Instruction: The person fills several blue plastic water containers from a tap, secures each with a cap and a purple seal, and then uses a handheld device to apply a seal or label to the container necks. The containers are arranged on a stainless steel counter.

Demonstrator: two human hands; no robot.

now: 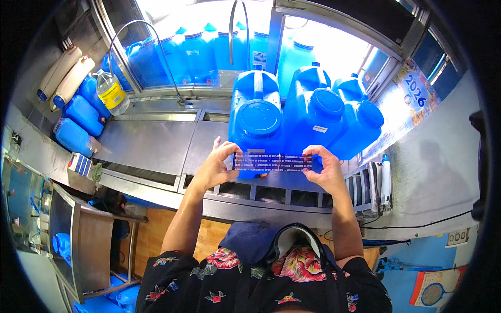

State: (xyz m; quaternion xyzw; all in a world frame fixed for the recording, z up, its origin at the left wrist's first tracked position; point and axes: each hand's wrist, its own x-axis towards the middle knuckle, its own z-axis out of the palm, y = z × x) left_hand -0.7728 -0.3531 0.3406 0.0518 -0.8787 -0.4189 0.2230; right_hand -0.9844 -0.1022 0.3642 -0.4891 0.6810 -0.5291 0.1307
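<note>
Stretched flat between my two hands is a see-through plastic shrink seal band (270,162) with rows of white print. My left hand (215,166) pinches its left end between thumb and fingers. The right end sits between the thumb and fingers of my right hand (325,166). Just beyond the band stands a large blue plastic water jug (256,117) with a round screw lid and a small capped spout, wet on top. To its right are a second blue jug (317,109), bearing a small white label, and a third blue jug (362,111).
A steel counter (150,143) with a slotted drain edge runs before me. Curved metal faucets (160,47) rise at the back. Blue and whitish containers (80,117) and a yellow-labelled clear bottle (113,94) stand at left. A wire rack (362,187) is at right; more blue jugs (195,54) stand behind the window.
</note>
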